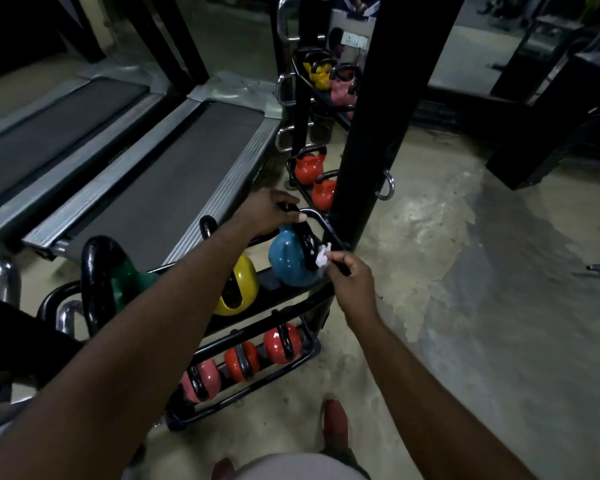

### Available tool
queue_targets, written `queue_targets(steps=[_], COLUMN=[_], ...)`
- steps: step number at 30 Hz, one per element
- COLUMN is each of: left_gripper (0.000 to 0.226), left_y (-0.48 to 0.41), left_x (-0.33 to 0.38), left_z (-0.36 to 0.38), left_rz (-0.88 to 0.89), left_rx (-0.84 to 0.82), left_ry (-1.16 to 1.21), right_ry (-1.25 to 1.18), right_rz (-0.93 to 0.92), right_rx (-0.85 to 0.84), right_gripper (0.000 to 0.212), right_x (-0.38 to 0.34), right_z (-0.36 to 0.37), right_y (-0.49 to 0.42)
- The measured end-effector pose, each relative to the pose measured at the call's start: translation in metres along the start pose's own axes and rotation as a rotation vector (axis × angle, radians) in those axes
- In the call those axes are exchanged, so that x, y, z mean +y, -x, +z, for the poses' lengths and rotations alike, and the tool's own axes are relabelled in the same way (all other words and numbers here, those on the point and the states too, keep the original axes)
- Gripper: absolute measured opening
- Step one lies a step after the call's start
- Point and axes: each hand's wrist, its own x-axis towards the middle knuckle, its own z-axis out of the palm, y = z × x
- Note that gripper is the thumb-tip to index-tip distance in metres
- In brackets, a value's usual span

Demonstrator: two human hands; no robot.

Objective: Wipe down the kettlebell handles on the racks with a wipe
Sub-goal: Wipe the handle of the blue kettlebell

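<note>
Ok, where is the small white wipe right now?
In the head view, just right of centre, the small white wipe is pinched in the right hand against the black handle of the round blue kettlebell on the black rack's upper shelf.

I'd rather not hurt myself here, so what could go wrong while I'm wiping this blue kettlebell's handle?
1. Your left hand grips the blue kettlebell by its handle near the end of the top shelf; if the grip slips, the weight could tip or roll toward your shoe below.
2. Your right hand pinches only a small wipe right beside the rack rail, so fingers could get caught between handle and rail.
</note>
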Motion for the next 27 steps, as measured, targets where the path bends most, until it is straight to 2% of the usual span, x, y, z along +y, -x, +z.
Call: queue_targets(steps=[4,9,12,14,16,18,20,22,25,27], left_gripper=[0.051,0.052,0.053,0.044,0.032,0.027,0.029,0.034,0.041,0.044], left_y=[0.0,0.002,0.014,0.034,0.061,0.086,0.105,0.111,0.108,0.107], left_x=[0.001,-0.001,0.0,0.009,0.023,0.032,0.037,0.032,0.022,0.017], left_z=[0.004,0.012,0.028,0.05,0.076,0.107,0.137,0.163,0.177,0.179], left_rz=[-0.01,-0.02,-0.092,-0.107,-0.092,-0.079,-0.035,0.033,0.06,0.094], left_rx=[0.034,0.073,0.288,0.518,0.69,0.757,0.764,0.754,0.705,0.688], left_ry=[-0.006,-0.08,-0.044,0.175,0.324,0.232,0.119,-0.066,-0.248,-0.293], right_ry=[0.014,0.321,0.355,0.316,0.182,-0.053,-0.112,-0.015,0.266,0.497], right_rz=[-0.13,-0.553,-0.688,-0.59,-0.298,0.009,0.051,-0.078,-0.397,-0.612], right_rx=[-0.137,-0.333,-0.359,-0.346,-0.395,-0.505,-0.547,-0.529,-0.531,-0.622], right_gripper=[0.011,0.016,0.013,0.012,0.01,0.009,0.009,0.012,0.011,0.008], right_x=[-0.032,-0.015,-0.031,-0.037,-0.025,-0.007,-0.003,-0.018,-0.053,-0.068], right_z=[0.0,-0.021,-0.008,0.001,0.001,-0.004,-0.007,0.0,0.012,0.016], right_y=[-0.035,-0.041,-0.065,-0.084,-0.096,-0.095,-0.095,-0.105,-0.117,-0.116])
